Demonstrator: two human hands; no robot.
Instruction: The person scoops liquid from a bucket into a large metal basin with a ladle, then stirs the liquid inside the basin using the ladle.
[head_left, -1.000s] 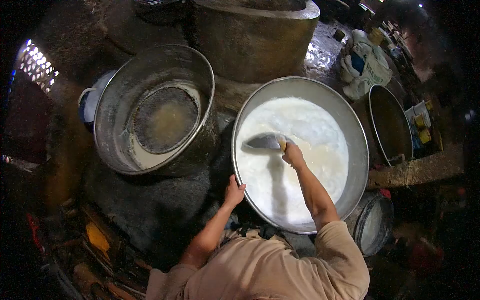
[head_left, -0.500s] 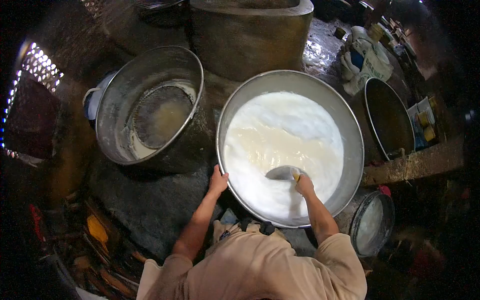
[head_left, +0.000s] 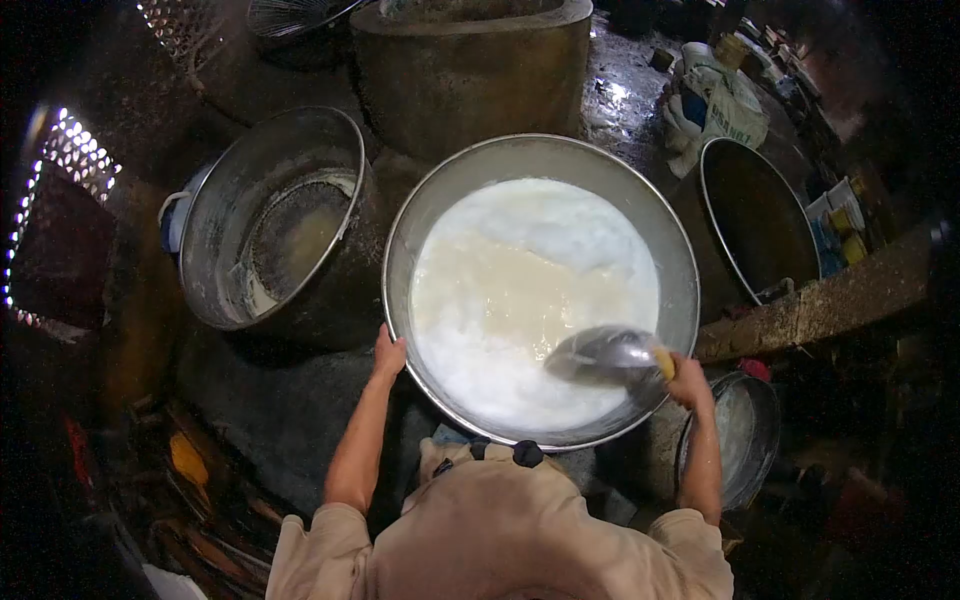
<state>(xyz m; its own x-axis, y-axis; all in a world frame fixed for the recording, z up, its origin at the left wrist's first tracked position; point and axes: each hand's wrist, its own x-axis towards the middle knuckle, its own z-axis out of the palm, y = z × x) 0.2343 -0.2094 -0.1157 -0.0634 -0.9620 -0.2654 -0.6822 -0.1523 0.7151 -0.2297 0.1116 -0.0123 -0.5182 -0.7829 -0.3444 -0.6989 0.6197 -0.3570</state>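
A wide round metal vat (head_left: 678, 290) stands in front of me, holding pale cream liquid (head_left: 520, 290) under white foam (head_left: 560, 212). My right hand (head_left: 688, 385) is closed round the yellowish handle of a shiny metal scoop (head_left: 605, 354). Its rounded bowl, blurred by motion, is over the lower right of the liquid; I cannot tell whether it touches the surface. At the vat's lower left rim, my left hand (head_left: 389, 352) grips the edge.
A second metal vat (head_left: 345, 250) with a round sieve-like disc (head_left: 300, 235) inside stands at left. Behind is a thick-walled basin (head_left: 470, 85). To the right are a dark vat (head_left: 755, 215), a ledge (head_left: 820, 305), a sack (head_left: 735, 110) and a smaller container (head_left: 740, 430).
My right hand has lifted the scoop out of the liquid's lower middle and moved right, toward the vat's rim. My left hand stays on the rim. The view has shifted slightly.
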